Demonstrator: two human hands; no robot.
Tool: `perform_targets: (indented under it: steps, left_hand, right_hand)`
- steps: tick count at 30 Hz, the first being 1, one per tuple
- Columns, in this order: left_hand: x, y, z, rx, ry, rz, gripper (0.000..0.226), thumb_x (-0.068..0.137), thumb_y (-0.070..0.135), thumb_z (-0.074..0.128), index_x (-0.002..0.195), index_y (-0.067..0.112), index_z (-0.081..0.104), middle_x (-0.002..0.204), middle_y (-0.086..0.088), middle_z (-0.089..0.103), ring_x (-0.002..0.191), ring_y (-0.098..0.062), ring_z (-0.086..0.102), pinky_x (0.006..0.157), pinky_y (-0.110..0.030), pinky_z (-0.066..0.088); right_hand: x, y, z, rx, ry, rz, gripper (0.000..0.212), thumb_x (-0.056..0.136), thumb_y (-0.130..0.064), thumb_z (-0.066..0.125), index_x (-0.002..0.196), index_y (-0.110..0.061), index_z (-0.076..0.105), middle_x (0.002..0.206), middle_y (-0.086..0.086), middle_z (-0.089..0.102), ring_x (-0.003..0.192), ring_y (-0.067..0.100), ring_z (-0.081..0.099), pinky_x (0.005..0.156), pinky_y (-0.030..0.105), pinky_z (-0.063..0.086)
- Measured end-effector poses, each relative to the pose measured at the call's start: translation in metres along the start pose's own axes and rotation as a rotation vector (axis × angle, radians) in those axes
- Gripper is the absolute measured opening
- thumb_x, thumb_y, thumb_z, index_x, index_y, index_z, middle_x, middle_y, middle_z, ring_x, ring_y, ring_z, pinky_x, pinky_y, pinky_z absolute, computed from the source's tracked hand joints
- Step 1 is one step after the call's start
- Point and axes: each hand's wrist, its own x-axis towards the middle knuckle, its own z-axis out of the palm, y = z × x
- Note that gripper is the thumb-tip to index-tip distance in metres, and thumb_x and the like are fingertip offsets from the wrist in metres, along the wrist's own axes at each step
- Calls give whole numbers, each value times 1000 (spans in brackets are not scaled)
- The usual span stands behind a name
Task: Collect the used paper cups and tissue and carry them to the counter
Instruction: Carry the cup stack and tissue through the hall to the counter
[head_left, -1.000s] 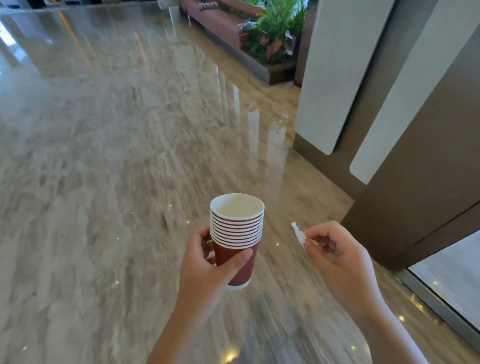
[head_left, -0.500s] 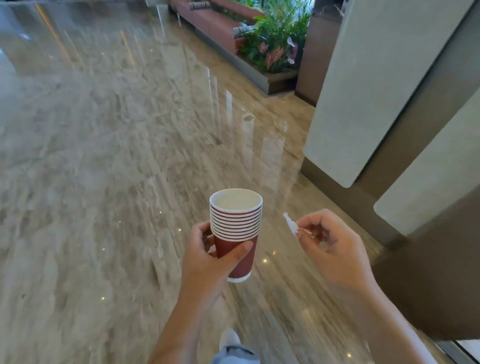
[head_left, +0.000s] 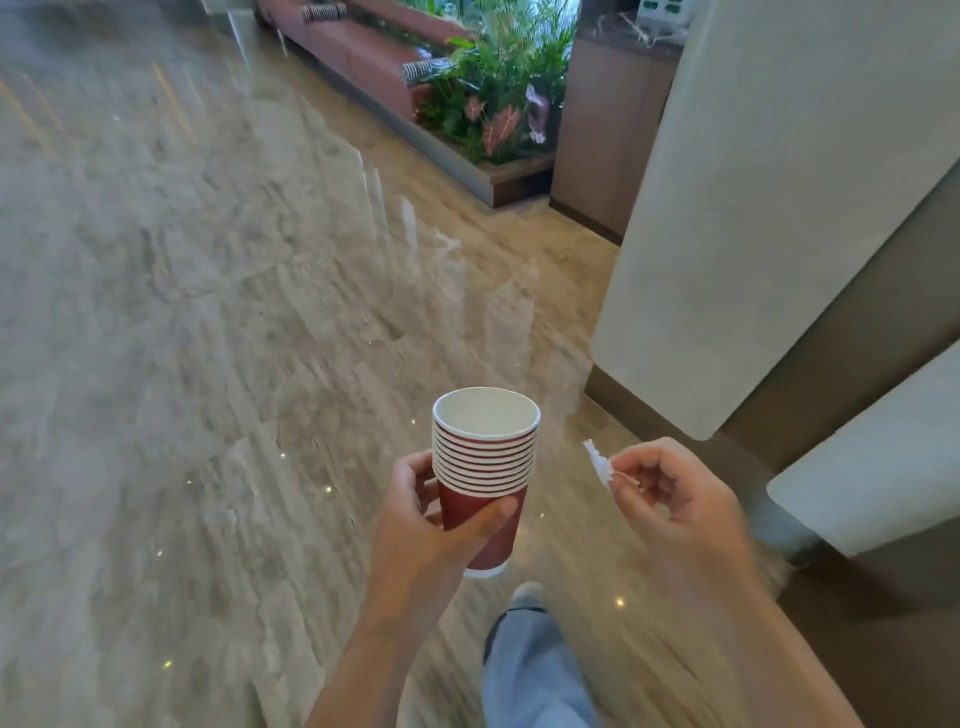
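Observation:
A stack of several nested red paper cups (head_left: 485, 457) with white rims stands upright in my left hand (head_left: 431, 525), whose fingers and thumb curl round the lowest cup. To its right, my right hand (head_left: 675, 509) pinches a small white scrap of tissue (head_left: 597, 462) between thumb and fingertips, the scrap sticking up and left. Both hands hang in the air above a polished marble floor (head_left: 208, 338). The top cup looks empty inside.
A white-panelled wall (head_left: 753, 208) with a brown base runs along the right. Ahead stands a planter with green and pink plants (head_left: 493, 98), a red-brown bench (head_left: 358, 52) behind it, and a wooden counter (head_left: 608, 130) beside them. My leg in light jeans (head_left: 530, 670) shows below.
I have walked forward: the wall panels slid down and right, and the planter and wooden counter came closer. My leg and shoe came into view. Both hands keep their holds.

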Motion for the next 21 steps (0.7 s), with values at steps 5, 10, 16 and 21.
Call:
perform_targets:
  steps: [5, 10, 16, 21]
  left_hand:
    - [126, 14, 41, 23, -48, 21, 72, 36, 38, 85, 99, 23, 54, 99, 1, 67, 84, 0, 66, 62, -13, 50]
    - [246, 41, 75, 57, -41, 48, 71, 36, 42, 85, 98, 25, 54, 99, 2, 68, 88, -3, 65, 67, -19, 51]
    - [356, 42, 102, 45, -1, 24, 73, 32, 45, 83, 97, 28, 54, 97, 8, 69, 93, -6, 65, 71, -23, 49]
    - [462, 34, 113, 51, -15, 14, 73, 33, 48, 83, 98, 28, 54, 100, 6, 69, 94, -6, 65, 72, -23, 49]
  right_hand:
    - [127, 29, -1, 74, 80, 37, 28, 79, -3, 65, 80, -31, 62, 77, -6, 62, 72, 20, 57, 66, 31, 48]
    - [248, 35, -4, 87, 95, 16, 26, 80, -7, 65, 77, -32, 62, 75, -7, 62, 71, 14, 57, 64, 19, 44]
    - [362, 47, 11, 67, 89, 11, 26, 79, -3, 66, 77, -29, 62, 73, -6, 62, 68, 13, 57, 61, 14, 43]
    - [459, 71, 39, 40, 84, 22, 29, 78, -1, 67, 75, -30, 62, 74, -5, 63, 68, 15, 59, 62, 19, 46]
